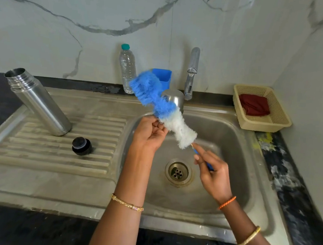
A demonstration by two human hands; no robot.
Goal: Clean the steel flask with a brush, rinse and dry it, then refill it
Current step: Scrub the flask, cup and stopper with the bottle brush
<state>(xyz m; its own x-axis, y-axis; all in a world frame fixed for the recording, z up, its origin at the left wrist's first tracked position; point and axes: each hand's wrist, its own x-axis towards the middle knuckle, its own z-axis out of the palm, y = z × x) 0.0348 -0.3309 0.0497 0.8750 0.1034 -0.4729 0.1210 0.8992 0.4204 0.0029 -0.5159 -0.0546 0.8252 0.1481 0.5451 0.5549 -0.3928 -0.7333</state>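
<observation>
On the ribbed drainboard at the sink's left end stands the steel flask point(37, 101), uncapped, plain and unmarked, with its black stopper point(82, 146) lying near its base. Over the basin point(238, 147) a bottle brush point(162, 108), blue bristles fading to white, is held slantwise: the right hand point(212, 171) pinches its thin blue handle, while the left hand point(150, 132) curls its fingers against the white bristles. Behind it, at the sink's back edge, a steel cup point(175, 100), a blue tub point(163, 77), a clear unlabelled water bottle point(127, 69) and the tap point(191, 72). A maroon cloth point(254, 108) lies in a cream basket point(278, 120) at the right back corner.
</observation>
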